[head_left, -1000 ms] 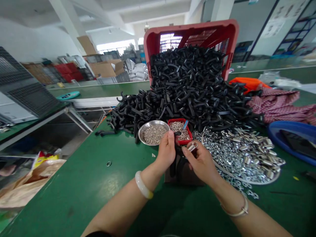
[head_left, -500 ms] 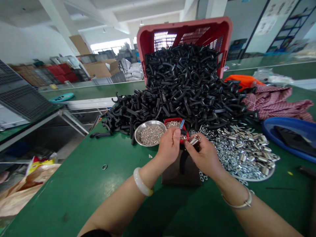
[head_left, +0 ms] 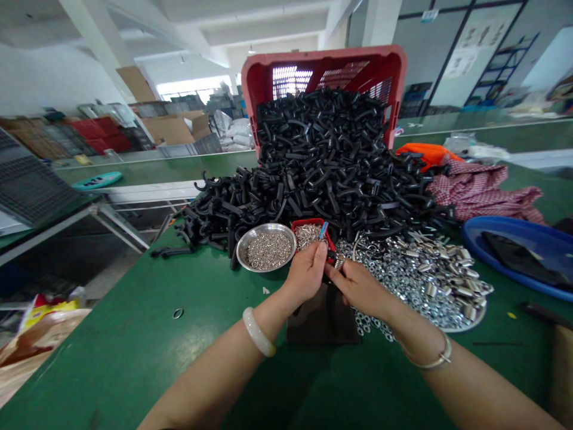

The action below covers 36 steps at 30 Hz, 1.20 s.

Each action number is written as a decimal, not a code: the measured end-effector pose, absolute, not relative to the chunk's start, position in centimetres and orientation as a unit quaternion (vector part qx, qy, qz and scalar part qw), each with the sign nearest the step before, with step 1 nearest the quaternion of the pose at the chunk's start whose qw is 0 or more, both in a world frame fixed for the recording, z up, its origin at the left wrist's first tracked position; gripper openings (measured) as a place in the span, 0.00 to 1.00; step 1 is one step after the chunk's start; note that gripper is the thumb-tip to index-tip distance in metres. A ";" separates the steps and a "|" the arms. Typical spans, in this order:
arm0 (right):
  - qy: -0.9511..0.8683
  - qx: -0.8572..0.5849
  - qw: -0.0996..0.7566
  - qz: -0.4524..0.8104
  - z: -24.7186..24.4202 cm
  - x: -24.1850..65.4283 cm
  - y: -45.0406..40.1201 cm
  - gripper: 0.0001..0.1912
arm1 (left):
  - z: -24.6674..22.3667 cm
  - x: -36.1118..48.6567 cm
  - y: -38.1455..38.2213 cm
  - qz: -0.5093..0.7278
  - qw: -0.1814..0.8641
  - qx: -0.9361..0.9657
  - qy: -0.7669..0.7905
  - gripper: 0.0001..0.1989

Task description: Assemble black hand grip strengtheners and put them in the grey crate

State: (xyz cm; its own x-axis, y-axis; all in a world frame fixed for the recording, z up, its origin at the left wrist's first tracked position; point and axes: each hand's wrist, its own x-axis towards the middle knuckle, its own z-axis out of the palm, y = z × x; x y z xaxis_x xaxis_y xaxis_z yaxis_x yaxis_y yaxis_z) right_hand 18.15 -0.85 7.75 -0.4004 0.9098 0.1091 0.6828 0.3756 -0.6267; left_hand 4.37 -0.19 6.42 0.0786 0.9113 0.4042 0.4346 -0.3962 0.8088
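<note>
My left hand (head_left: 307,272) is closed with its thumb on top, round a black plastic piece (head_left: 331,255) that is mostly hidden by the fingers. My right hand (head_left: 360,289) pinches a shiny coil spring (head_left: 339,261) against the end of that piece. Both hands nearly touch, just above a dark block (head_left: 313,328) on the green table. Just behind them stands a small red tray (head_left: 308,234) of tiny metal parts, with a blue stick (head_left: 323,229) rising beside it. Left of the tray is a metal bowl (head_left: 240,254) full of small metal pieces.
Black plastic handles (head_left: 308,173) spill from a tipped red crate (head_left: 324,57). Springs and nuts (head_left: 430,280) lie heaped at right, near a blue plate (head_left: 474,239) with a dark flat object. A single ring (head_left: 178,313) lies at left; checked cloth (head_left: 483,188) sits behind the plate.
The spring in my right hand has come closer to the left hand and now meets the black piece. The whole view has shifted slightly.
</note>
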 end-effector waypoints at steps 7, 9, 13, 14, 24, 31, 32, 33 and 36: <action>-0.814 -0.505 0.196 0.209 8.8 17.7 -1.8 0.11 | 7.3 4.7 -0.7 0.440 0.201 0.728 0.486 0.17; -0.819 -0.506 0.195 0.190 8.8 17.7 -1.8 0.10 | 7.4 5.0 -0.9 0.419 0.192 0.743 0.486 0.17; -0.808 -0.478 0.222 0.264 8.2 17.9 -1.0 0.08 | 6.8 5.4 -0.3 0.405 0.193 0.742 0.498 0.18; -0.789 -0.479 0.224 0.313 7.8 18.0 -0.6 0.09 | 6.5 5.3 0.1 0.401 0.203 0.741 0.499 0.19; -0.442 -0.479 0.445 0.614 3.3 16.7 0.9 0.18 | 6.0 4.2 -0.5 0.262 0.142 0.779 0.552 0.46; -0.534 -0.429 0.282 0.672 2.8 18.7 1.2 0.23 | 3.3 3.6 -1.0 0.191 0.073 0.793 0.573 0.52; -0.591 -0.466 0.217 0.622 3.3 19.4 2.0 0.25 | 3.0 3.2 -0.9 0.181 0.075 0.804 0.561 0.51; -0.648 -0.511 0.165 0.539 3.9 20.1 3.1 0.28 | 2.9 2.9 -0.9 0.169 0.079 0.817 0.546 0.50; -0.782 -0.585 0.121 0.177 5.4 20.1 6.6 0.23 | 2.7 2.9 -0.8 0.130 0.065 0.855 0.499 0.52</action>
State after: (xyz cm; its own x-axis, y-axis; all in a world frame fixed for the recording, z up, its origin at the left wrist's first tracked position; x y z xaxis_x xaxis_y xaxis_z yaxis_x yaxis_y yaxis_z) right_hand 20.08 6.59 5.44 -0.2859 0.9581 -0.0180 0.8722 0.2525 -0.4189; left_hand 2.91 -0.80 2.65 0.4691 0.8690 0.1578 0.8353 -0.4945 0.2403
